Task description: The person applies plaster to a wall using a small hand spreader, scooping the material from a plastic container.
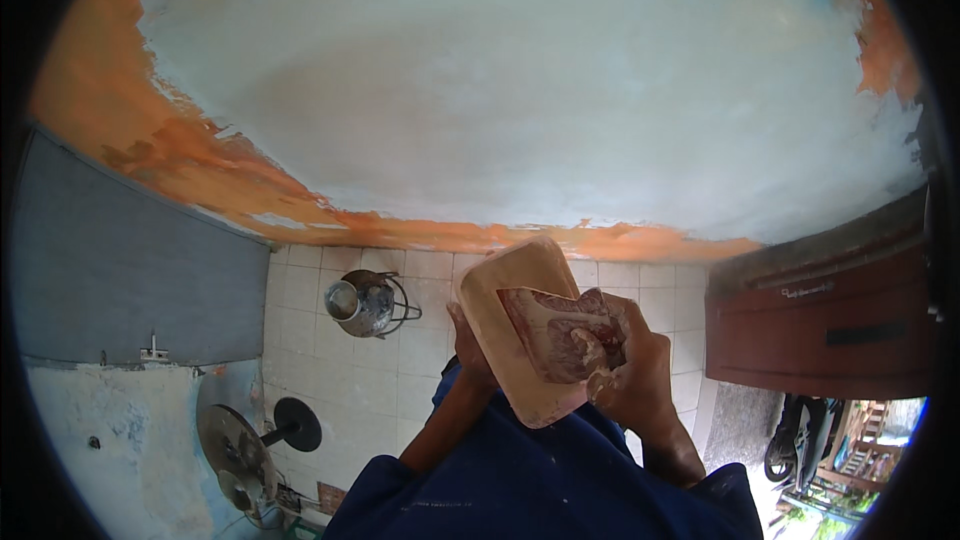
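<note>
My left hand (470, 348) is wrapped round the left side of a tan, rectangular tray with rounded corners (535, 265), held tilted in front of my body. Part of that hand is hidden by the tray. Over the tray, my right hand (640, 375) is closed on a broad, reddish-brown putty scraper (550, 325). Pale putty smears its flat face, and a lump of putty sits near my fingers. The scraper overlaps the tray; whether they touch I cannot tell. Beyond both hands rises a wall (520, 100) coated in pale putty, with orange paint round the edges.
On the tiled floor (420, 365), a putty-stained metal pot or bucket (362, 303) stands to the left beside the wall. A round-topped stand (235, 450) is at the lower left, near a grey panel (130, 250). A reddish-brown door-like panel (820, 315) and a motorcycle (795, 445) are at the right.
</note>
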Available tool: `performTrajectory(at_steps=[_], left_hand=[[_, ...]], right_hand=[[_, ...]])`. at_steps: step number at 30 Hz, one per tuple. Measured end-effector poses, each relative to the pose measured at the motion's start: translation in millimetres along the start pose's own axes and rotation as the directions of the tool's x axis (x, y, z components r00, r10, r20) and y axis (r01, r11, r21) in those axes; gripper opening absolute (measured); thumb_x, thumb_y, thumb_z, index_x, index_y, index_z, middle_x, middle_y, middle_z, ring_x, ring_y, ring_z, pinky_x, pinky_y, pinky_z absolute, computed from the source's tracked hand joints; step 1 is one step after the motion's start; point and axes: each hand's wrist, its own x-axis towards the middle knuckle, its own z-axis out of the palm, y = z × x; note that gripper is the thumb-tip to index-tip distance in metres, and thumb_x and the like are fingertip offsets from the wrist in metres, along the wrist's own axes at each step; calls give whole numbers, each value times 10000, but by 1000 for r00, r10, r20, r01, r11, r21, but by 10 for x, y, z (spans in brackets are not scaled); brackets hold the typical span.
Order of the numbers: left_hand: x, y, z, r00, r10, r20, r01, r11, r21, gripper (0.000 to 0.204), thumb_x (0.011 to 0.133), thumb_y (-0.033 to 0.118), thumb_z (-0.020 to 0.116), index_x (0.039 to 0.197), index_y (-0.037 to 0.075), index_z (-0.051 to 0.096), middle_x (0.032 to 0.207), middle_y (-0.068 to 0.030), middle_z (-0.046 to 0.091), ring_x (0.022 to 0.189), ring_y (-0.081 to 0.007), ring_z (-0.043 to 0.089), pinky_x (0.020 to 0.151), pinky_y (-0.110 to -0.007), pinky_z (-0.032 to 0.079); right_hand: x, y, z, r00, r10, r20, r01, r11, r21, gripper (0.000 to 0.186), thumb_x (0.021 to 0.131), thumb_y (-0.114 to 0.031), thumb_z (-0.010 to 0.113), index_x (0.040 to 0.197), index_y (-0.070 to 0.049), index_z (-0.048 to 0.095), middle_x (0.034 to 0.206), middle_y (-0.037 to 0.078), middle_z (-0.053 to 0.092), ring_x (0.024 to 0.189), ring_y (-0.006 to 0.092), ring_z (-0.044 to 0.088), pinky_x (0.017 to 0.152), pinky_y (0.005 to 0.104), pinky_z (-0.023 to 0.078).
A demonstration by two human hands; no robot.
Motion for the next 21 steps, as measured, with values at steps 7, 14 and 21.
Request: performTrajectory(at_steps=[7,14,21], left_hand=[[-76,-31,-159,998,-44,46,36,988,152,739,949,610,154,1478,94,164,1474,-117,280,1321,-258,336,1096,-416,298],[-83,79,128,1000,-6,13,5,994,113,719,963,579,194,1481,84,146,1482,-122,269,1328,-267,324,1104,-419,288],[-156,16,22,994,-97,49,96,995,8,645,977,490,247,1468,79,175,1488,-117,259,1333,-264,318,1112,-410,277]], right_hand=[[-46,-67,153,1000,-13,-15,12,998,-56,423,786,80,569,1196,60,468,939,215,670,855,245,694,736,307,552],[-144,89,221,998,-57,18,59,983,-171,742,664,-60,690,1324,3,355,977,259,634,810,403,651,679,438,540],[-163,12,311,997,-33,69,46,980,-196,754,699,-106,679,1350,3,315,976,248,631,822,419,632,723,470,509]])
